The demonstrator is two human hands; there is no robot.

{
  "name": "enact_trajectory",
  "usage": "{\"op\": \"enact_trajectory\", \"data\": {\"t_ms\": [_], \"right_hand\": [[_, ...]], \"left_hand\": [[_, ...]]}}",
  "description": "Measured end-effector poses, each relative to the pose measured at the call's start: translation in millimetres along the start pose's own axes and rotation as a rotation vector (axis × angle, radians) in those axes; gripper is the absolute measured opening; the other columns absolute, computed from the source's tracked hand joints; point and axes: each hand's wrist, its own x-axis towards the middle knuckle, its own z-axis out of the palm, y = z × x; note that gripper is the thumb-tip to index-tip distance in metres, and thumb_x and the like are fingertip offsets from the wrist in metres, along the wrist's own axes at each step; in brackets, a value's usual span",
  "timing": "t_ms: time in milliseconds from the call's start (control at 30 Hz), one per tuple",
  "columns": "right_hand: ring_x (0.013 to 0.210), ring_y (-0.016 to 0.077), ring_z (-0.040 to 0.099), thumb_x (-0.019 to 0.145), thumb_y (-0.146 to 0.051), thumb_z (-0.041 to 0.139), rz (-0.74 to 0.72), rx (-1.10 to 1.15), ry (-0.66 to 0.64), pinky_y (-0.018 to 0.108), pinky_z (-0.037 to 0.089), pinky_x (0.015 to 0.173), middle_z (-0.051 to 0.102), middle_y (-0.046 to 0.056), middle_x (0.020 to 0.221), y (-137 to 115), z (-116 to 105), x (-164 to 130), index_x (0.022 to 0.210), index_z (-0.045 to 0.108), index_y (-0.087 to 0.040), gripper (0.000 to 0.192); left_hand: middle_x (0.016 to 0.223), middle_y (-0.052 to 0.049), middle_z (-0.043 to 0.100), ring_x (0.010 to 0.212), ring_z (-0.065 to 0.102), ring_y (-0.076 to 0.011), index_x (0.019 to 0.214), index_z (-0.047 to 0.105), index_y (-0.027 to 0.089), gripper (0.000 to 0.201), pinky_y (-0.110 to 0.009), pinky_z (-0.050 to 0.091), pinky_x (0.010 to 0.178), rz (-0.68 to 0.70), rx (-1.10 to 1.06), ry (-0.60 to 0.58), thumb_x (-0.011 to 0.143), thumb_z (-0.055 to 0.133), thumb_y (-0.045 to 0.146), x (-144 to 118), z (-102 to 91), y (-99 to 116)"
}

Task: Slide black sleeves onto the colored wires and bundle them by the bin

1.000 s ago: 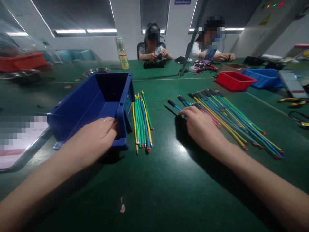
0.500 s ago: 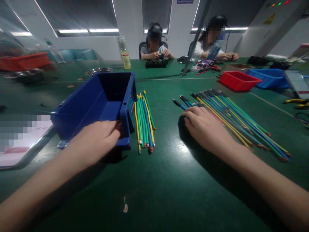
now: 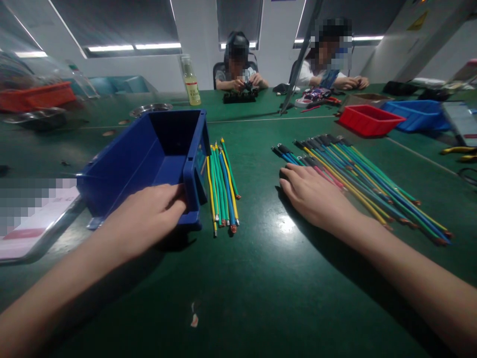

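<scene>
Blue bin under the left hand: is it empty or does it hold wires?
Empty as far as visible: the blue bin shows bare floor and walls; the wires lie outside on the table beside it.

Red tray (image 3: 367, 120) and blue tray (image 3: 419, 113) are sitting at 2 o'clock; bottle (image 3: 190, 82) is standing at 12; two people are sitting beyond; orange bin (image 3: 35, 95) at 10.

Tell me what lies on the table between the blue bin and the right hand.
In the head view, a small bundle of wires lies beside the blue bin; from there to the right hand is bare green table.
</scene>
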Motion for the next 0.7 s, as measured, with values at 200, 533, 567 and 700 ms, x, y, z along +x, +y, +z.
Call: {"op": "enact_trajectory", "data": {"t_ms": [200,533,567,700], "right_hand": [[0.127,0.0320,0.045,0.096,-0.036,0.034,-0.029,0.019,0.051,0.047,0.037,0.106,0.052,0.020,0.135,-7,-3,0,0.130,0.053,-0.002,0.051],[0.142,0.0176,0.023,0.098,-0.033,0.031,-0.497,0.407,-0.133,0.038,0.025,0.117,0.026,0.009,0.154,-48,-11,-11,0.147,0.027,-0.009,0.055],[0.141,0.0180,0.025,0.097,-0.033,0.031,-0.487,0.424,-0.140,0.039,0.026,0.116,0.028,0.010,0.153,-48,-12,-11,0.147,0.029,-0.009,0.055],[0.139,0.0205,0.031,0.096,-0.034,0.035,-0.474,0.459,-0.130,0.041,0.030,0.114,0.033,0.012,0.151,-44,-13,-11,0.145,0.034,-0.008,0.055]], "left_hand": [[0.073,-0.003,0.052,0.069,0.047,-0.0194,0.067,0.043,0.021,0.026,-0.038,0.034,0.068,0.037,0.023,0.020,0.085,0.031,0.035,1,-0.2,1],[0.094,-0.008,0.062,0.086,0.056,-0.0242,0.096,0.058,0.019,0.035,-0.041,0.042,0.077,-0.020,0.028,0.104,0.088,0.026,0.031,1,5.1,-1],[0.096,-0.009,0.062,0.089,0.056,-0.0250,0.102,0.058,0.019,0.037,-0.042,0.042,0.079,-0.032,0.045,0.122,0.088,0.026,0.031,1,6.0,-1],[0.101,-0.012,0.062,0.093,0.057,-0.0264,0.109,0.056,0.016,0.039,-0.041,0.044,0.079,-0.051,0.119,0.166,0.089,0.024,0.026,-2,7.6,3]]}}
